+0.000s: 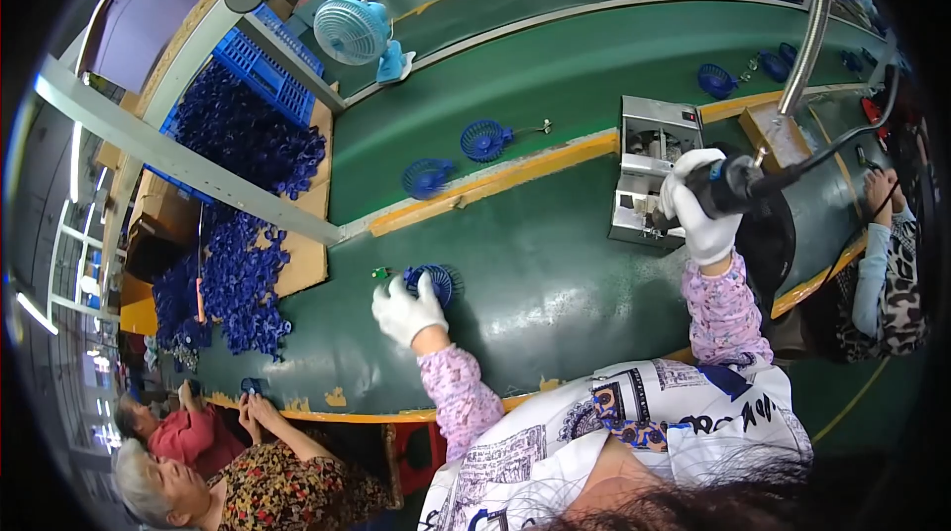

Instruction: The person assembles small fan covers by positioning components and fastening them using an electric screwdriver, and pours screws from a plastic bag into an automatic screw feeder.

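Note:
My left hand [408, 315], in a white glove, rests on the green tabletop with thumb and fingers on a round blue plastic fan guard [443, 285]. A small green piece [380, 273], perhaps a circuit board, lies by its fingertips. My right hand [701, 212], also gloved, is wrapped round a black electric screwdriver [731, 186] with a cable. It is held over two silver metal box-shaped devices [662, 115], which look like screw feeders. The tool's tip is hidden behind the hand.
Beyond a worn yellow ledge [535, 166], blue fan guards [485, 140] lie on a green belt. Many small blue parts [243, 283] are heaped at left near a light-blue fan [355, 32]. A flexible metal hose [810, 26] hangs at right. Co-workers sit on both sides.

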A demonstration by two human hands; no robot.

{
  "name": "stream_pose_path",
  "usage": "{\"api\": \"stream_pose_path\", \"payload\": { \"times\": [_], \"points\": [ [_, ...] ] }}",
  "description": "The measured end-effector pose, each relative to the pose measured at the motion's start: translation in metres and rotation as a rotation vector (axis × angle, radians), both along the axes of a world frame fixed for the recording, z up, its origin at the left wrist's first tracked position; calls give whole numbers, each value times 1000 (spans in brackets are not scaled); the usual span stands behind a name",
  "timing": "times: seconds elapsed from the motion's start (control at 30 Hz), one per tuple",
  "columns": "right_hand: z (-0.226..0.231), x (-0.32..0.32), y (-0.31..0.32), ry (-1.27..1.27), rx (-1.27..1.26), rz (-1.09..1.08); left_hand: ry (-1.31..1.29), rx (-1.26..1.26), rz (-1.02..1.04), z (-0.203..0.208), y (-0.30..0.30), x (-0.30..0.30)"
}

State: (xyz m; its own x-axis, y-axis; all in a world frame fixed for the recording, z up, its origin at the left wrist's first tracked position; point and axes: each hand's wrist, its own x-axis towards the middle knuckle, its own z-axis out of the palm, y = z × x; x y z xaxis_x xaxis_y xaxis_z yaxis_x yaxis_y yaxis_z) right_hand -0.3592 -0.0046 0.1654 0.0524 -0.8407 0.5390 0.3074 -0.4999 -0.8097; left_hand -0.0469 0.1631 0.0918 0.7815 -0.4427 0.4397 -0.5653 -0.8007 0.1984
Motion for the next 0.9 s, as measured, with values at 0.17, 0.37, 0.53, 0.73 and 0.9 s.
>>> {"api": "stream_pose_path", "payload": {
  "times": [0.17,0.37,0.53,0.73,0.9],
  "points": [
    [-13,-2,-3,-25,64,-10,288,-62,-84,-19,21,-13],
    [1,5,19,4,221,204,259,6,-621,-12,-20,-58],
    [-11,13,27,-76,227,263,414,53,-1093,-16,-56,-118],
    [-30,22,21,60,288,213,410,147,-1179,-18,-60,-149],
    [-46,28,16,55,272,240,415,151,-1198,-21,-60,-147]
  ]
}}
